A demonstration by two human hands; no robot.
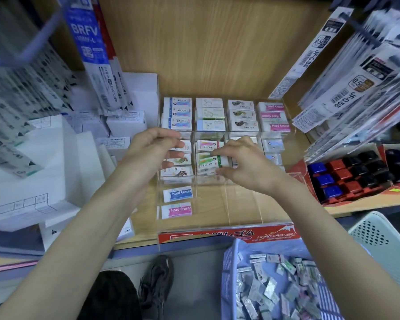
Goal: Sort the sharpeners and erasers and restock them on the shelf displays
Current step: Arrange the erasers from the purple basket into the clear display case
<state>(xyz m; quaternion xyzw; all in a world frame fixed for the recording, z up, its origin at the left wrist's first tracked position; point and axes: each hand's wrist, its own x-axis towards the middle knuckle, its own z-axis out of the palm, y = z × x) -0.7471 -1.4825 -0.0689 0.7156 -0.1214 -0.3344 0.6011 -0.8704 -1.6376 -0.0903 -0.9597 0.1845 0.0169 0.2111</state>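
clear tray holds erasers; basket too.

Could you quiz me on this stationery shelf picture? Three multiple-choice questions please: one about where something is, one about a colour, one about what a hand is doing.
1. Where is the blue basket of loose wrapped items?
A. on the top shelf
B. lower right, below the shelf edge
C. inside the clear tray

2. The two "Hard Eraser" packs lying nearest the front of the clear tray are labelled in:
A. blue and pink
B. green and yellow
C. both black

3. The right hand is:
A. resting flat and empty
B. gripping the basket
C. pinching a green-and-white eraser over the tray

Answers: 1 B, it sits below the shelf; 2 A, blue pack behind pink pack; 3 C, fingers close around it.
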